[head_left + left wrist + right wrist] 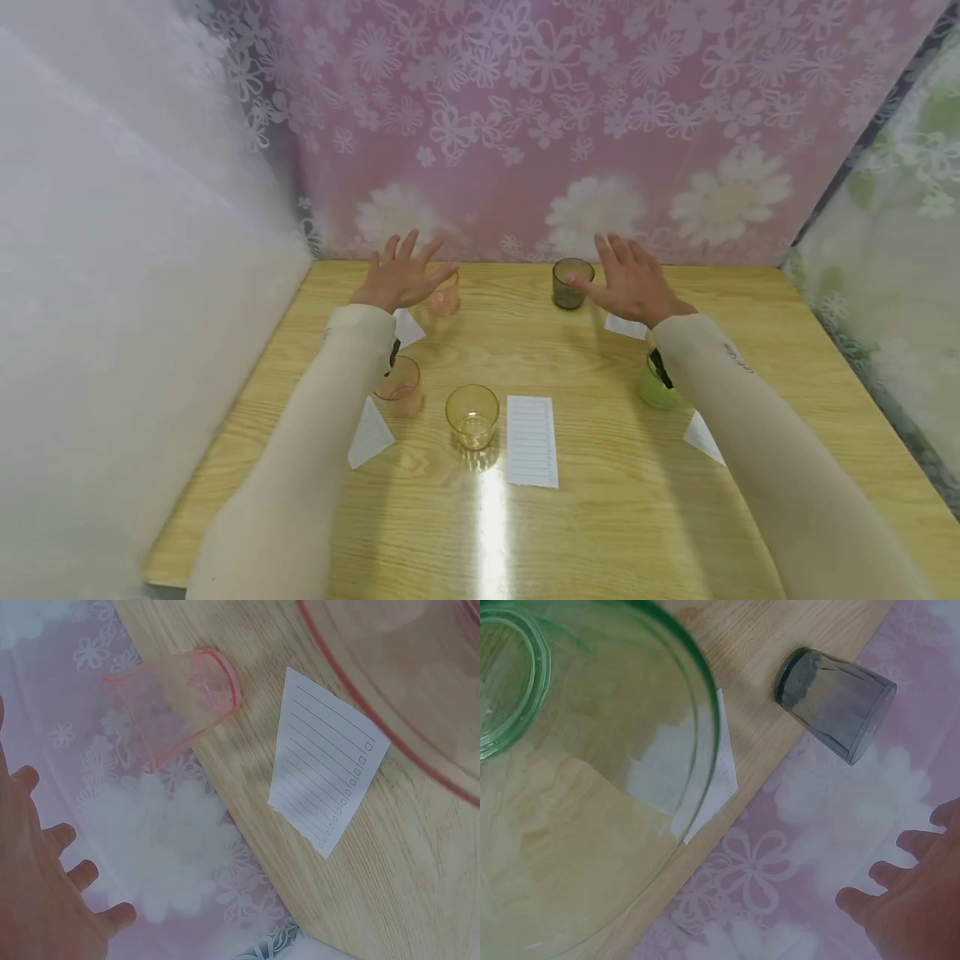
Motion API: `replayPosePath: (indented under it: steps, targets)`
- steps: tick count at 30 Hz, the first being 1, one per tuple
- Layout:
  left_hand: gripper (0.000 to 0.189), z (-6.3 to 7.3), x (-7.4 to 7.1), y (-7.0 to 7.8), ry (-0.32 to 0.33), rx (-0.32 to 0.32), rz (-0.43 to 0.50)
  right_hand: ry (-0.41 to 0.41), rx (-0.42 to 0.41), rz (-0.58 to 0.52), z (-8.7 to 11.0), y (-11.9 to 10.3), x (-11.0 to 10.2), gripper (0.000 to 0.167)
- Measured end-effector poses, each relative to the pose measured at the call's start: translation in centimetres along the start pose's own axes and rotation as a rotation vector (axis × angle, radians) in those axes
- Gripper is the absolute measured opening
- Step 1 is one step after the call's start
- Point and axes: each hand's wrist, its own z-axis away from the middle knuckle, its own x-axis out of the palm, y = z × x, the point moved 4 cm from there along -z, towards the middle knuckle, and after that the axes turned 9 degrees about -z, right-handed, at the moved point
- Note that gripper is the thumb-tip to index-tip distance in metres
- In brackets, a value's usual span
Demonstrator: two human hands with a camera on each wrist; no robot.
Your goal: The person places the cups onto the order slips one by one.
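Left hand (405, 277) is hovering, fingers spread wide, holding nothing; right hand (632, 285) is doing likewise. Peach glass (445, 297) is standing near the left, gray glass (567, 297) near the right; pink glass (398, 385), yellow glass (472, 417) and green glass (657, 392) are sitting farther from the curtain (495, 167). Looking like a hands-off pause; grabbing one'd need lowered, curled fingers.

Left hand (49, 889), pink glass (180, 709), lined paper (322, 765)

1. Head: from above, facing forward and down across the table (600, 517).
2. Left wrist: close above near pink glass (420, 690), toward far pink glass (176, 709); both shared with 1.
3. Right wrist: close above green glass (592, 765), toward grey glass (836, 701); both shared with 1.
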Motion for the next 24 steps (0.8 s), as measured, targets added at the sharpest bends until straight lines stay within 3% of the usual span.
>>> replayPosePath:
  steps: [7,16,24]
  targets:
    - [0.077,0.2,0.1,0.0,-0.021,0.062,0.012,-0.014,-0.015,-0.017,0.8,-0.4,0.1,0.103]
    - [0.076,1.4,-0.2,1.2,0.038,0.196,0.05,-0.009,-0.04,-0.009,1.8,-0.6,0.3,0.104]
    - [0.075,2.5,0.5,1.5,0.033,0.28,0.083,-0.004,-0.104,-0.01,2.7,-1.5,0.8,0.1]
